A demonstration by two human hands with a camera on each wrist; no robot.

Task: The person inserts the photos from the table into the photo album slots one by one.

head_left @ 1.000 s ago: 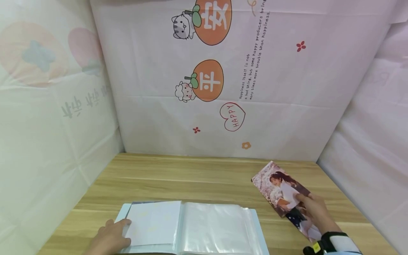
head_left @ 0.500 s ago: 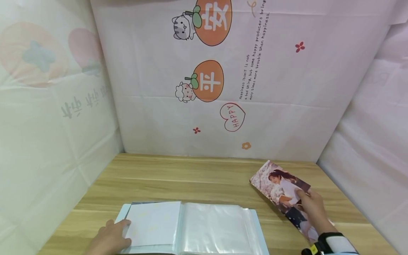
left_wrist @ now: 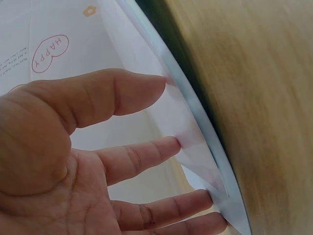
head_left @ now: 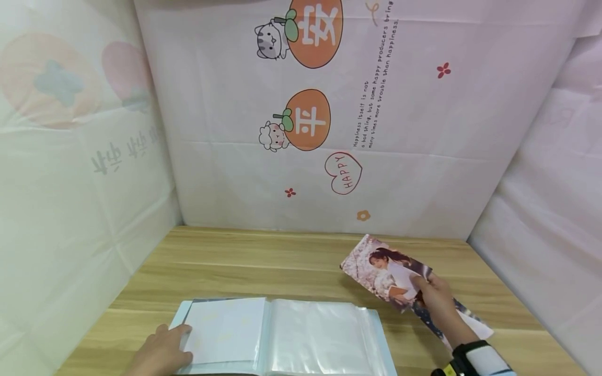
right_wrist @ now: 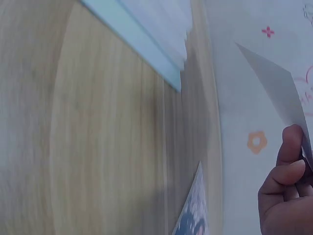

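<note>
A photo album (head_left: 386, 339) with a pale blue cover lies open at the table's front. Its left page shows a white sheet (head_left: 226, 329) with faint yellow marks; its right page is a clear plastic sleeve (head_left: 315, 334). My left hand (head_left: 160, 350) rests at the album's left edge, its fingers extended and fingertips touching the page, as the left wrist view also shows. To the right of the album, my right hand (head_left: 439, 305) pinches a photo print (head_left: 367, 266) of a person among pink blossoms, raised above the table. In the right wrist view the print's plain back (right_wrist: 276, 81) shows.
Another photo print (head_left: 475, 324) lies on the table under the right forearm, partly covered. The wooden table (head_left: 263, 261) is walled in by printed white cloth (head_left: 226, 172) at the back and both sides.
My right hand has lifted the blossom photo off the other print and carried it left toward the album. The left hand and album have stayed in place.
</note>
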